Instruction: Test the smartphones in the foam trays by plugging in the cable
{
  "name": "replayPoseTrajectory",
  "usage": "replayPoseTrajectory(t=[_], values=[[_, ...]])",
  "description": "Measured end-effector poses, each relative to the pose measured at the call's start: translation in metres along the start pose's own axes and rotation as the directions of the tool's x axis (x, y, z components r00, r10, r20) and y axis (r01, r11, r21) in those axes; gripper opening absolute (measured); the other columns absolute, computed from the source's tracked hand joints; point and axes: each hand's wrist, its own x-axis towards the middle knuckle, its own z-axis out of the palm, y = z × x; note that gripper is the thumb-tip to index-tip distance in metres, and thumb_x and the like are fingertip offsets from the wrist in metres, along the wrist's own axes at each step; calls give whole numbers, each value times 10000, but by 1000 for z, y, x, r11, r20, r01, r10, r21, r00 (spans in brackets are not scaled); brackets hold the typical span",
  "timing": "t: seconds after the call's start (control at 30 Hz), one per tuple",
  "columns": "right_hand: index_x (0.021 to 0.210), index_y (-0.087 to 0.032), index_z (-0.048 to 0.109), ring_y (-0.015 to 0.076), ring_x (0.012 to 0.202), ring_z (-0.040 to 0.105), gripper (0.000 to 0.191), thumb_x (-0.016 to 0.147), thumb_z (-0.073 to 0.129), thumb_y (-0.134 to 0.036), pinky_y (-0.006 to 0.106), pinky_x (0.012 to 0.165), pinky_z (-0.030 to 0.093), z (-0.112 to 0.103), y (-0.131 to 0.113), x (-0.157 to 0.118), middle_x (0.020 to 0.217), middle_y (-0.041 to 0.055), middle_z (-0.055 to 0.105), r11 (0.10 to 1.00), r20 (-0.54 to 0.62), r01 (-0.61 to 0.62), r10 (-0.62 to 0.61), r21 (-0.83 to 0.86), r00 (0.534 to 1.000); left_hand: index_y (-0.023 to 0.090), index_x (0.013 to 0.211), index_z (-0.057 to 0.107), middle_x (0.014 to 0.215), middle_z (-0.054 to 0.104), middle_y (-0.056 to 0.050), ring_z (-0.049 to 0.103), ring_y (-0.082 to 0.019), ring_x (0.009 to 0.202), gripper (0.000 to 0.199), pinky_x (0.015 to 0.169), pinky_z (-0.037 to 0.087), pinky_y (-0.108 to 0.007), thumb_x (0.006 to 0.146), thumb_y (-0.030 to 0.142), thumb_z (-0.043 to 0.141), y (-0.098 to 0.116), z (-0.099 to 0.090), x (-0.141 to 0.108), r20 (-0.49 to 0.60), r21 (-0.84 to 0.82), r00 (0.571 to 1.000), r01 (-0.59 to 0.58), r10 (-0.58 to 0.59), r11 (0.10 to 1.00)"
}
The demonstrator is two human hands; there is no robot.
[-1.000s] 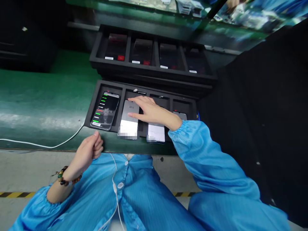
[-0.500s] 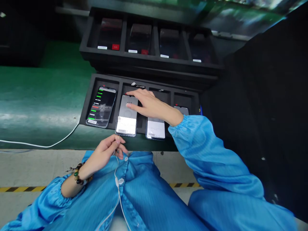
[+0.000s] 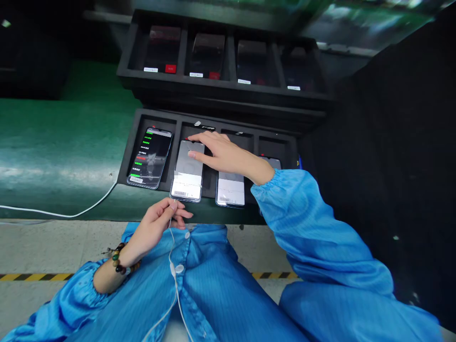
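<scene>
Four smartphones lie in the compartments of a black foam tray (image 3: 129, 151). My right hand (image 3: 223, 153) is spread over the top of the second phone (image 3: 187, 178), index finger by its upper edge and thumb on the grey part of its lit screen. Just below that phone's lower edge, my left hand (image 3: 158, 216) pinches the end of a white earphone cable (image 3: 172, 268); its plug is mostly hidden in the fingers. The leftmost phone (image 3: 151, 159) has a dark screen with green, white and red lines. A third phone (image 3: 231, 190) is lit white; my right sleeve partly covers the fourth (image 3: 273, 163).
Behind stands another black tray (image 3: 217, 83) holding several dark phones with white labels. Both trays are on a green bench (image 3: 64, 152). A white cord (image 3: 89, 209) runs left from the near tray. Black cloth or panelling (image 3: 374, 156) borders the right side.
My left hand has moved slightly, bringing the cable end up to the second phone's lower edge. A line of text on that phone's screen looks clearer. My right hand stays nearly in place.
</scene>
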Motion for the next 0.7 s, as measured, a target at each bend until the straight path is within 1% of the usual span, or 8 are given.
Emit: replayPoseTrajectory(t=[0.1,0.2,0.3,0.43,0.53,0.6,0.63,0.7], values=[[1583,-214,609,370,1508,568,572,1139,591,-573,653,1313,381,0,3,1,1602,151,650,1000,-3,6,-6,22,1000,128,1020,719,1074,852,-155,741,-172,787,554,780,643,-303,877,606,959,1,0,3,-16,-65,998,54,-55,996],[1540,-221,649,369,1473,586,546,1130,597,-578,645,1296,398,-1,6,1,1573,142,669,999,-15,14,-13,41,1000,124,959,712,1022,848,-141,746,-161,788,541,763,629,-268,833,558,1009,6,1,5,-41,-103,994,98,-103,990],[1517,-236,680,363,1436,602,536,1138,562,-596,634,1267,426,-2,7,-1,1519,134,694,998,-10,14,-14,57,1000,118,928,721,949,839,-118,738,-145,756,541,742,617,-245,795,532,1042,13,3,5,-30,-130,988,145,-150,981],[1527,-275,685,357,1426,611,550,1147,512,-633,639,1267,430,0,6,1,1491,125,706,998,-2,4,-4,56,1000,127,900,712,895,830,-100,742,-143,744,568,769,624,-247,759,556,1057,19,4,9,-44,-87,991,124,-128,988],[1620,-255,597,373,1501,574,618,1137,542,-637,655,1304,399,-2,2,1,1593,141,654,999,7,2,-2,38,1000,146,910,703,891,831,-108,758,-172,753,640,801,641,-284,740,673,1024,22,1,12,-15,50,992,129,-129,990],[1671,-235,536,381,1547,545,659,1138,549,-624,648,1325,384,-10,-3,-8,1651,156,607,1000,-15,5,-5,11,1000,152,934,727,919,836,-127,782,-212,804,681,823,647,-315,786,785,931,29,-4,10,16,232,992,118,-125,966],[1680,-228,525,383,1562,533,662,1143,544,-613,642,1333,378,-17,-6,-16,1668,162,590,1000,-51,5,-6,-13,999,156,953,749,943,839,-132,792,-233,844,686,834,642,-324,834,822,864,35,-7,7,25,356,994,88,-104,930],[1656,-225,558,384,1569,531,626,1150,536,-592,635,1337,379,-35,-12,-43,1665,163,588,997,-182,-10,-3,-74,983,174,1013,792,1000,844,-120,798,-262,928,666,870,621,-333,930,833,742,54,-16,-3,25,608,1000,-14,-1,794]])
